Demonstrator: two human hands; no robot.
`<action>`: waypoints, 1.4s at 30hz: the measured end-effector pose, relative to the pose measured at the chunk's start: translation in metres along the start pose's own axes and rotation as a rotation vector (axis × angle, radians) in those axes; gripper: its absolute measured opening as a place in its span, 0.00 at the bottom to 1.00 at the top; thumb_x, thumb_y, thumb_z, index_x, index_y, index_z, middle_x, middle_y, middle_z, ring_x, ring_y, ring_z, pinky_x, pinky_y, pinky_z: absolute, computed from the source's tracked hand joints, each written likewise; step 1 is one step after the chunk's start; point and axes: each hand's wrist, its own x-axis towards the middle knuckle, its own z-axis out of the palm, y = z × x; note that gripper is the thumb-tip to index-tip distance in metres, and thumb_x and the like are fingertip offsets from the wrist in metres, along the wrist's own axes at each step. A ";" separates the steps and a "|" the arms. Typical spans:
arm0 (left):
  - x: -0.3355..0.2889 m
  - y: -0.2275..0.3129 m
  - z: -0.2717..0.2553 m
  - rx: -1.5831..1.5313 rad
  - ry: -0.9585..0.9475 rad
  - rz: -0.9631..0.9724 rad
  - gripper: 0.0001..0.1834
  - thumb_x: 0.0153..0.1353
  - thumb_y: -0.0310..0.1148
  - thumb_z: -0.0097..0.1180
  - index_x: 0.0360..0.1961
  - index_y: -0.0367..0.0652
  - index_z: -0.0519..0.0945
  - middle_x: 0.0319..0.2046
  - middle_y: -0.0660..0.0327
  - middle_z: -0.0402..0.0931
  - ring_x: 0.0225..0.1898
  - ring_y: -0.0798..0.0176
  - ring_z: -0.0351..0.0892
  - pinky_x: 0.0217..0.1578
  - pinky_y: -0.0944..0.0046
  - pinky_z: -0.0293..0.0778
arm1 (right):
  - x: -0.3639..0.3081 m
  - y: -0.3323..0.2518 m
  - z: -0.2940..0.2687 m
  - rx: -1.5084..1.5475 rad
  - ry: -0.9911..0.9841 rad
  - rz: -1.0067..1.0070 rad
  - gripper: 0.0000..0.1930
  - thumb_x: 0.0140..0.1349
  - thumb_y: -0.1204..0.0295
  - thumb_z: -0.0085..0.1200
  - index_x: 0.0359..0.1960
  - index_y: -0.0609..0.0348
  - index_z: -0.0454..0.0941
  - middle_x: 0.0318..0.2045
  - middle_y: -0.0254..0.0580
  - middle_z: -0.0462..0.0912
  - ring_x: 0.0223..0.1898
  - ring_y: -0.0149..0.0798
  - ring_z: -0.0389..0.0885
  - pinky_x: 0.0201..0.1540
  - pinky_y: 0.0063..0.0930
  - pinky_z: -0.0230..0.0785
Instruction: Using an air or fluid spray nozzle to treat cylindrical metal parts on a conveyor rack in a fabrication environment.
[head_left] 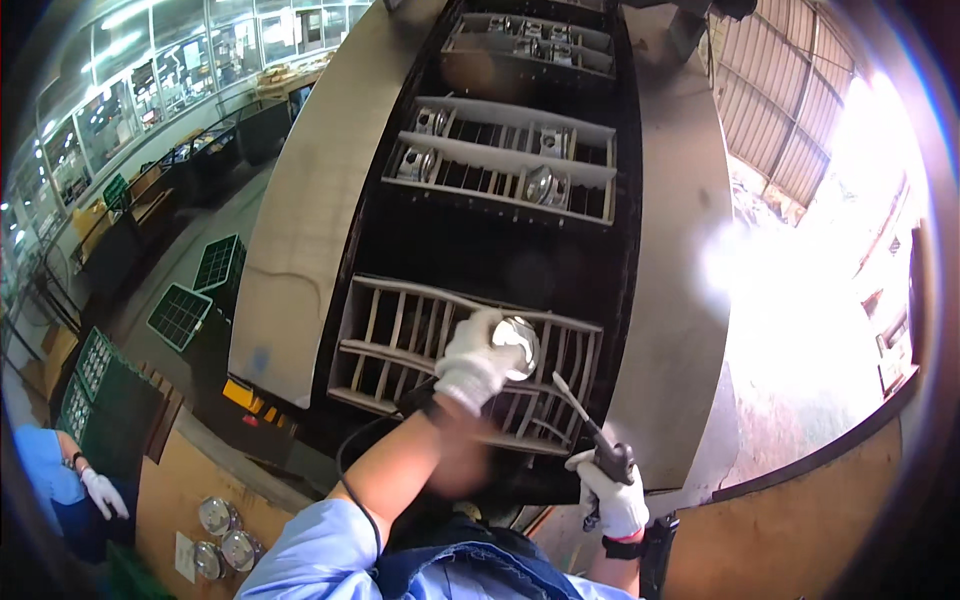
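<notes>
1. Head view: the left hand (470, 352), in a white knitted glove, has its fingers closed around a round metal part (517, 347), bright and mirror-smooth with a curved, hollowed side.
2. That part is above the near rack (389, 352), over its middle and slightly toward the right; whether it touches the slats cannot be told.
3. The near rack is a shallow, dull-metal frame, its long rails a little wavy, crossed by thin slats that leave narrow slots.
4. The right hand (613, 500), also in white knit, is wrapped around a hand tool (614, 458) with a dark, smooth grip and a slim shaft ending in a pale, flattened tip. The tip points at the near rack's right end. The two hands are well apart.
5. A black cord (343, 450) curves beside the bare left forearm.
6. Beneath the rack runs a matte black conveyor (480, 250), flanked by broad, flat, greyish side panels (290, 230).
7. Farther up, the middle rack (490, 156) carries four shiny cylindrical parts with holes in their sides.
8. At lower left, more glossy round parts (241, 550) rest on a tan board (185, 455), near a co-worker's white-gloved hand (103, 493).
9. Green gridded crates (180, 316) lie on the floor at left.
</notes>
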 end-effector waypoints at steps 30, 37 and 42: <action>-0.308 -0.096 -0.304 -0.249 0.683 -0.111 0.29 0.58 0.24 0.56 0.63 0.40 0.72 0.50 0.56 0.76 0.50 0.64 0.77 0.47 0.63 0.79 | -0.037 -0.023 0.243 -0.430 -0.904 0.003 0.08 0.62 0.72 0.60 0.40 0.61 0.85 0.19 0.29 0.78 0.15 0.22 0.70 0.18 0.19 0.60; -0.411 -0.159 -0.338 -0.306 1.241 0.063 0.21 0.64 0.27 0.48 0.58 0.34 0.73 0.49 0.54 0.77 0.46 0.58 0.82 0.44 0.60 0.83 | -0.065 -0.009 0.290 -0.815 -1.186 -0.295 0.15 0.65 0.58 0.60 0.46 0.53 0.85 0.31 0.41 0.87 0.32 0.38 0.86 0.36 0.30 0.76; -0.483 -0.228 -0.373 -0.444 1.226 -0.299 0.27 0.63 0.27 0.48 0.65 0.44 0.71 0.56 0.51 0.74 0.50 0.52 0.79 0.48 0.58 0.80 | -0.054 -0.050 0.283 -0.912 -1.268 -0.178 0.17 0.67 0.53 0.56 0.43 0.53 0.83 0.26 0.40 0.83 0.26 0.34 0.85 0.27 0.29 0.75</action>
